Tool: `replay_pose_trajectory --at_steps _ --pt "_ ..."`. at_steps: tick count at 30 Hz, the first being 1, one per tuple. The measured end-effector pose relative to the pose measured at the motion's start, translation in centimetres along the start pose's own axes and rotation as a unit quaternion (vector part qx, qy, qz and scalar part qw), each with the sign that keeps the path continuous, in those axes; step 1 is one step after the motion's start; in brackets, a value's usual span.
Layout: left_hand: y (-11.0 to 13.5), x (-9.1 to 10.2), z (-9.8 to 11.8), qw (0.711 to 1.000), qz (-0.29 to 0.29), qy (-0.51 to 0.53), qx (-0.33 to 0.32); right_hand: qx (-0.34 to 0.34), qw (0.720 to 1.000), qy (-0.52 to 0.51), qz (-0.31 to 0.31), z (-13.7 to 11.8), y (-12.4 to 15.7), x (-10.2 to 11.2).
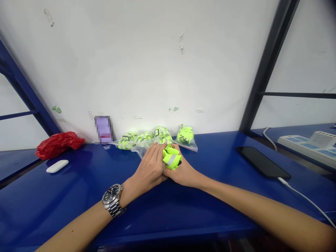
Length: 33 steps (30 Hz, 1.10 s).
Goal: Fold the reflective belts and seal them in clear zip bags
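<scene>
A rolled-up neon-yellow fabric bundle with a silver reflective strip (172,160) is squeezed between my two hands, above the front middle of the blue table. My left hand (151,161) presses its closed fingers against the bundle's left side, and a metal watch (112,196) circles that wrist. From the right, my right hand (183,172) wraps round the same bundle, its fingers mostly hidden behind. Clear plastic (140,148) shows beside my left fingers; whether it encloses the held bundle I cannot tell. Just beyond lie several similar bundles in clear bags, one a bagged yellow bundle (185,134).
On the blue table (210,210), a crumpled red plastic bag (60,144) and a white case (57,166) lie left. A phone with a blurred screen (104,129) leans on the wall. At right are a black phone (262,162), its white cable (307,196) and a power strip (307,148).
</scene>
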<state>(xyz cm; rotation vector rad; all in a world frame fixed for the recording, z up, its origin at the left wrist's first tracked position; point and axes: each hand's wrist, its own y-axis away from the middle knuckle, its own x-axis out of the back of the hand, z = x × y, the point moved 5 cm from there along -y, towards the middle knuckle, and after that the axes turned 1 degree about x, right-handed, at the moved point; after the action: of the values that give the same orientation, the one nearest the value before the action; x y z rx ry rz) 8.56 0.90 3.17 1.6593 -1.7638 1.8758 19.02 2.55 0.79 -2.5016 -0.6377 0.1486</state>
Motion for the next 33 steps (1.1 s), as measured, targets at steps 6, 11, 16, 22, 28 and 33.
replay_pose_trajectory --at_steps 6,11,16,22,28,33 --pt "0.8 -0.3 -1.6 0.999 -0.022 0.036 -0.012 -0.161 0.983 -0.085 -0.037 -0.1 0.3 1.5" --pt "1.2 -0.2 -2.1 0.999 -0.009 0.030 -0.026 -0.175 0.965 -0.181 -0.065 -0.7 0.2 1.8" --pt "1.0 0.2 -1.1 0.999 -0.007 0.008 -0.054 -0.165 0.965 -0.177 -0.102 -1.2 0.3 1.5" --pt "0.5 0.6 0.0 0.996 -0.017 -0.038 -0.075 -0.109 0.981 -0.134 -0.083 -1.2 0.3 1.7" --pt "0.4 0.9 0.2 0.996 -0.007 -0.052 -0.070 -0.024 0.996 -0.022 -0.078 -1.4 0.2 1.5" --pt "0.1 1.3 0.6 0.994 0.000 -0.084 -0.071 0.016 0.998 0.007 -0.064 -2.0 0.0 1.3"
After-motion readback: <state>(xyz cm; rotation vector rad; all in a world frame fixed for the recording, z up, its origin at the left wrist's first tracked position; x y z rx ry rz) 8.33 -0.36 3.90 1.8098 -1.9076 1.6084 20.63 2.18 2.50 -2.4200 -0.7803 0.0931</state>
